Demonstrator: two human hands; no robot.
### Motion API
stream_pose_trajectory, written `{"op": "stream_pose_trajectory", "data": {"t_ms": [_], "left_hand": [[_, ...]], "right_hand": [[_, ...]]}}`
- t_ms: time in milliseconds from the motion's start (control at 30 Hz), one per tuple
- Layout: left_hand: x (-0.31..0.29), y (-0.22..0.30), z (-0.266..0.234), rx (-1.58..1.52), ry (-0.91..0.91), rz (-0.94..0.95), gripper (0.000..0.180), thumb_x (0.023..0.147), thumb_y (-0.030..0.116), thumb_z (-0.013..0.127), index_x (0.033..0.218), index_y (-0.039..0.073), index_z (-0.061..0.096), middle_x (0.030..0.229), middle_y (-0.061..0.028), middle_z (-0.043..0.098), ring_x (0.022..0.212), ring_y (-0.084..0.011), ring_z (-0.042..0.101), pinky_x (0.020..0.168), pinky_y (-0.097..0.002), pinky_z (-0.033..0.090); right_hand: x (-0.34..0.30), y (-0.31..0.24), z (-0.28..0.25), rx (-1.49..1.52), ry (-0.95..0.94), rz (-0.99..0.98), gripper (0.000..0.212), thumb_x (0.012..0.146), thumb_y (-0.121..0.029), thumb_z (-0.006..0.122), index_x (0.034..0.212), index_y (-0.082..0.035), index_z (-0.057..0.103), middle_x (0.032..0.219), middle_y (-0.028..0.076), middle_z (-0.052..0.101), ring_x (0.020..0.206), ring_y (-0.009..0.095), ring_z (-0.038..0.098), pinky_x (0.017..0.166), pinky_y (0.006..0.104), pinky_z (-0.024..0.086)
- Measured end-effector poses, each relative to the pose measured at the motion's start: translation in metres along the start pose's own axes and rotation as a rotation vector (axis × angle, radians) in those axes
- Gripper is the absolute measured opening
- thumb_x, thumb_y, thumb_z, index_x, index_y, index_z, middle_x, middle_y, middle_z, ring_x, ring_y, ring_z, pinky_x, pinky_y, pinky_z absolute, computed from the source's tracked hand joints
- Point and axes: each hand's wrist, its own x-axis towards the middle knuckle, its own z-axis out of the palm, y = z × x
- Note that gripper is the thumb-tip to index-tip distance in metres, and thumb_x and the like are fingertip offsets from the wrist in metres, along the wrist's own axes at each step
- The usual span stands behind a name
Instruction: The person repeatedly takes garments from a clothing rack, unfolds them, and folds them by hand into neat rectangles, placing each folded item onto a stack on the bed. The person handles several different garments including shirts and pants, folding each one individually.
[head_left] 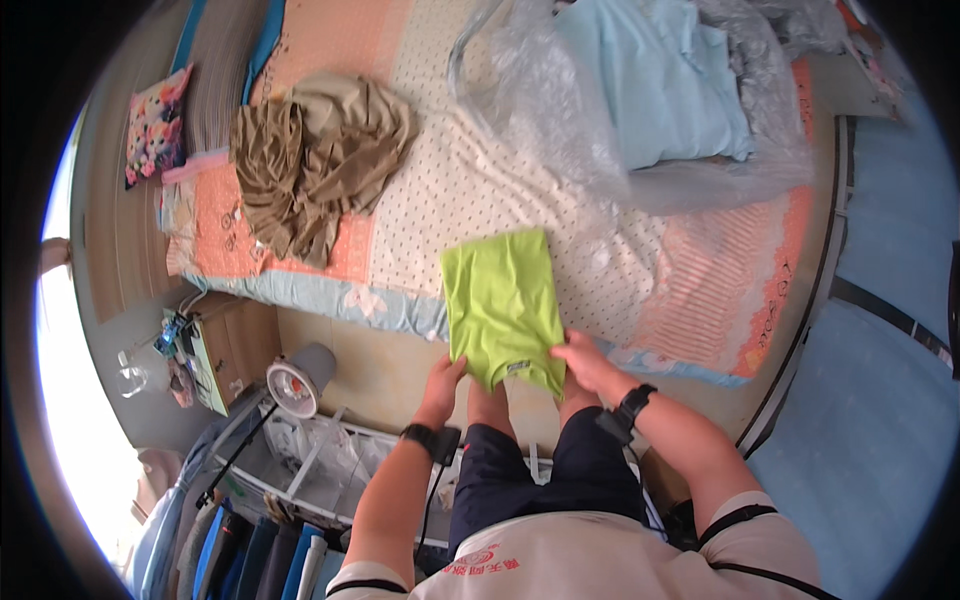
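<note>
A lime-green T-shirt, folded into a rough rectangle with its collar toward me, lies over the near edge of the bed. At its near left corner my left hand grips the cloth, the thumb on top. My right hand pinches the near right side in the same way. The fingers under the cloth are hidden. Farther left on the bed is a crumpled brown garment. Toward the far right, a light blue folded garment rests on a clear plastic bag.
The bed has a patterned orange and cream sheet. A flowered cushion sits at the far left. Below the bed's left side are a small wooden cabinet, a grey bin and a rack of hanging clothes. Blue panels stand at right.
</note>
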Motion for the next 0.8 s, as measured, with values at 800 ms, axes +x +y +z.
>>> {"op": "stream_pose_trajectory", "data": {"t_ms": [800], "left_hand": [[-0.02, 0.356, 0.399, 0.287, -0.438, 0.507, 0.068, 0.099, -0.003, 0.06, 0.157, 0.001, 0.024, 0.128, -0.0182, 0.064, 0.107, -0.0248, 0.07, 0.091, -0.0356, 0.06]], "right_hand": [[-0.184, -0.426, -0.205, 0.076, 0.261, -0.842, 0.044, 0.087, -0.001, 0.06, 0.13, 0.005, 0.056, 0.105, 0.017, 0.072, 0.094, 0.024, 0.073, 0.083, 0.0359, 0.058]]}}
